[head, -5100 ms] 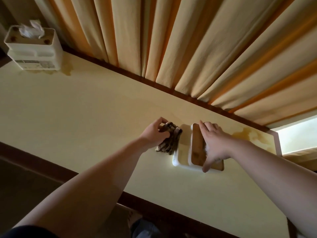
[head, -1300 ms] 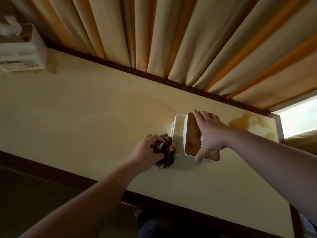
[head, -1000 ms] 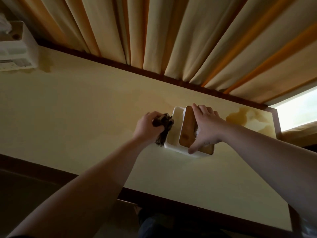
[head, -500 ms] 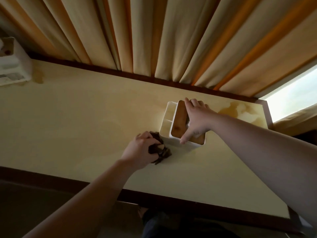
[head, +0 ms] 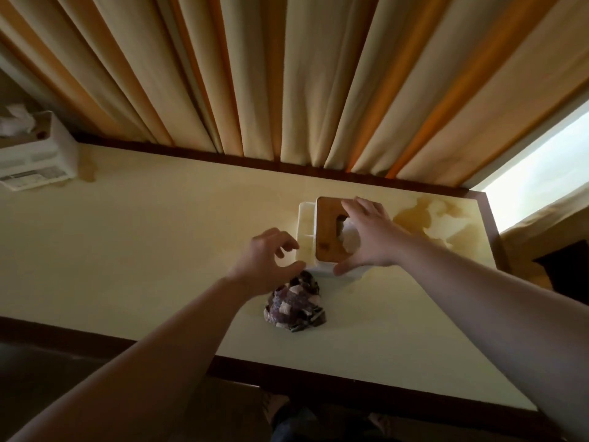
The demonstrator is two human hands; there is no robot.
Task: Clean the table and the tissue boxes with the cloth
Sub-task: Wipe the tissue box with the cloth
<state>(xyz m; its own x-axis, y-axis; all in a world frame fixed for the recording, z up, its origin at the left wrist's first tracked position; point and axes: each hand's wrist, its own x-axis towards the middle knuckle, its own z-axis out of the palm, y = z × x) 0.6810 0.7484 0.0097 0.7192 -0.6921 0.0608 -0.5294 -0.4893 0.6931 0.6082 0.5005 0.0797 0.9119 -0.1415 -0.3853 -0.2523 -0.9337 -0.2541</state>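
A white tissue box (head: 306,231) with a wooden lid (head: 326,224) stands on the pale yellow table (head: 143,250) towards the back right. My right hand (head: 371,239) holds it, fingers spread over the lid and the tissue, thumb against the near wall. The dark patterned cloth (head: 294,309) lies crumpled on the table just in front of the box. My left hand (head: 264,263) hovers above the cloth beside the box's left wall, fingers loosely curled and holding nothing. A second white tissue box (head: 35,154) sits at the far left back corner.
Brownish stains (head: 439,224) mark the table right of the box, and another stain (head: 87,167) lies by the left box. Striped curtains (head: 287,74) hang along the far edge. A bright window (head: 541,173) is at the right. A dark wooden rim (head: 350,382) borders the table.
My left hand let go of the cloth, which now lies on the table, and moved up beside the box. The box, tilted earlier, stands flat under my right hand.
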